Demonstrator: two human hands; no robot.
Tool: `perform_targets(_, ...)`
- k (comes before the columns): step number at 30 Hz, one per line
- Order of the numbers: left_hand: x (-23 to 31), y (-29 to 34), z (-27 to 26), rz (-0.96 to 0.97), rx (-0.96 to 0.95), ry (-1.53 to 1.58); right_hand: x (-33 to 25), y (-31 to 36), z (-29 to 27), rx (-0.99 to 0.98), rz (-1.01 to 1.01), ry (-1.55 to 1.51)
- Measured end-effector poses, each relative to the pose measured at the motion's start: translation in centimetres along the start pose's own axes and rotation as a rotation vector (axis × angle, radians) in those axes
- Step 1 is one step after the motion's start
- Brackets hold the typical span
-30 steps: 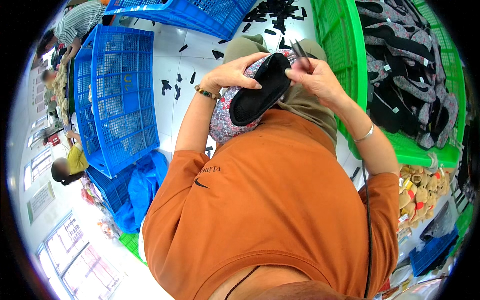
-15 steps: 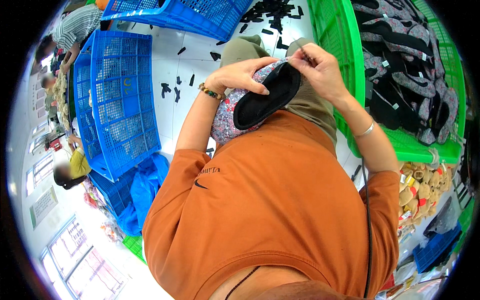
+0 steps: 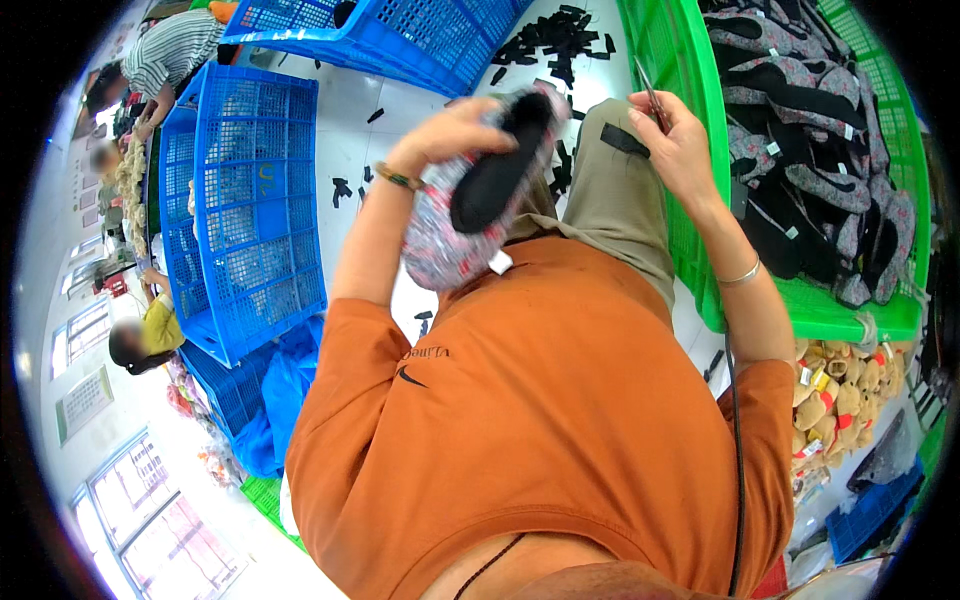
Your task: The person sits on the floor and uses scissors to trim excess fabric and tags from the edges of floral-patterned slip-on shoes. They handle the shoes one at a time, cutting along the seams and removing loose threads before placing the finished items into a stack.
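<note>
A grey, red-flecked slipper with a black inside hangs from my left hand, which is closed around its upper edge. The slipper is slightly blurred, and a small white tag sticks out near its lower end. My right hand is apart from it, over my right knee. Its fingers close on a slim, pointed metal tool, whose exact kind I cannot make out. A small black fabric piece is at my right thumb tip; whether it is pinched or falling, I cannot tell.
At right, a green crate holds many similar slippers. Blue crates stand left and ahead. Black scraps litter the white floor. Tan plush items lie at lower right. Other people, including one in a striped top, are at far left.
My right hand has drawn away from the slipper to the right, with the metal tool. The black piece now shows apart from the slipper. My left hand has tilted the slipper more upright.
</note>
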State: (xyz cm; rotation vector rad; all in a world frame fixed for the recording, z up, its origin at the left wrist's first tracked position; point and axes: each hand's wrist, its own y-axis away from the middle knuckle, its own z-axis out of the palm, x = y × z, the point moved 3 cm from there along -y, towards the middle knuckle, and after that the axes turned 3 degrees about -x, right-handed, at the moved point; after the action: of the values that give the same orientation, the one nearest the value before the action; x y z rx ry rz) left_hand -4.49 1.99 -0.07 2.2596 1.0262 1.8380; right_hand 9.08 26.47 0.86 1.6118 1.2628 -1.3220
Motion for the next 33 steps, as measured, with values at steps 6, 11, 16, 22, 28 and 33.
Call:
perform_targets(6, -1.2, 3.9, -26.0, 0.326, 0.767, 0.959, -0.1, 0.2, 0.5, -0.052, 0.007, -0.099)
perform_targets(11, 3.0, 2.3, -23.7, 0.752, -0.052, 1.467, -0.4, -0.1, -0.2, -0.016, 0.051, -0.151)
perform_targets(16, 8.0, 1.7, -11.8, 0.435, 0.334, 0.564, 0.1, -0.4, 0.2, -0.047, 0.019, -0.235)
perform_targets(22, 23.2, 7.5, -0.3, 0.858, 0.102, -0.083, -0.2, -1.0, -3.0, -0.020, -0.003, -0.226)
perform_targets(28, 27.6, 12.0, 0.3, 1.156, -0.099, -0.080, -3.0, -2.6, -10.2, 0.192, -0.017, -0.386)
perform_targets(33, 27.5, 9.0, 2.4, 1.131, -0.423, 0.010, -1.1, -2.3, -15.5, 0.419, 0.001, -0.586)
